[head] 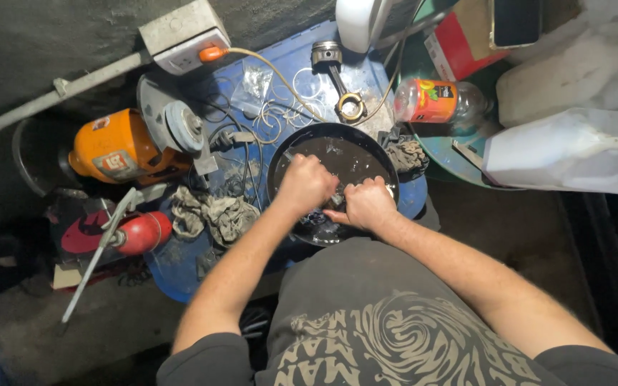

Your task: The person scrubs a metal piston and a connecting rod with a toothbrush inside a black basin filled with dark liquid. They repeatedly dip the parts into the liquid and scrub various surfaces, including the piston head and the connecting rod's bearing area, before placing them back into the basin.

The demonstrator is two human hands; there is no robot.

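Observation:
A round black basin (pixel 388 166) of dark liquid stands on a blue drum lid (pixel 180 268). Both my hands are inside it. My left hand (pixel 305 184) is closed around a thin tool, likely a brush, whose handle sticks up toward the basin's far left. My right hand (pixel 366 205) grips a small dark metal part low in the basin, and the two hands nearly touch. The part is mostly hidden by my fingers.
A piston with its connecting rod (pixel 337 78) and several thin metal rings (pixel 302 100) lie behind the basin. An orange angle grinder (pixel 126 146), dirty rags (pixel 216 214), a red-handled tool (pixel 134 234), a plastic bottle (pixel 438 101) and a white jerrycan (pixel 574 150) crowd around.

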